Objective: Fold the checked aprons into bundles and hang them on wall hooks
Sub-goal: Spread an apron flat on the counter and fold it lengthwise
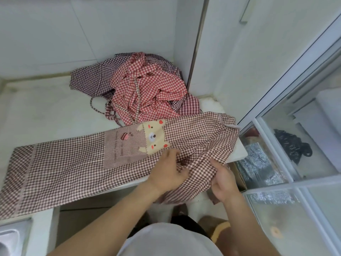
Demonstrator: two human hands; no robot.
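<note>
Left hand [170, 169]: lies on the brown checked apron [73, 163], fingers loosely bent over a gathered fold near the bear patch [154, 138]; whether it pinches the cloth cannot be told. Right hand [223, 182]: fingers curled round a bunch of the same apron at the table [36, 111] edge, thumb on top.

Apron position: spread lengthwise along the near edge of the table, right end rumpled and hanging over the corner.

Step, as judged: first fold of this apron, only begun; most of the cloth lies flat. Next move likely calls for drawing the bunched right end over the flat part, keeping edges in line.

Behind: a heap of red checked apron [147, 89] and darker checked aprons [88, 78], unfolded, straps trailing. No hooks in view.

Containers: cardboard box [239, 174] below the table corner, contents not discernible; sink [13, 235] at lower left.
</note>
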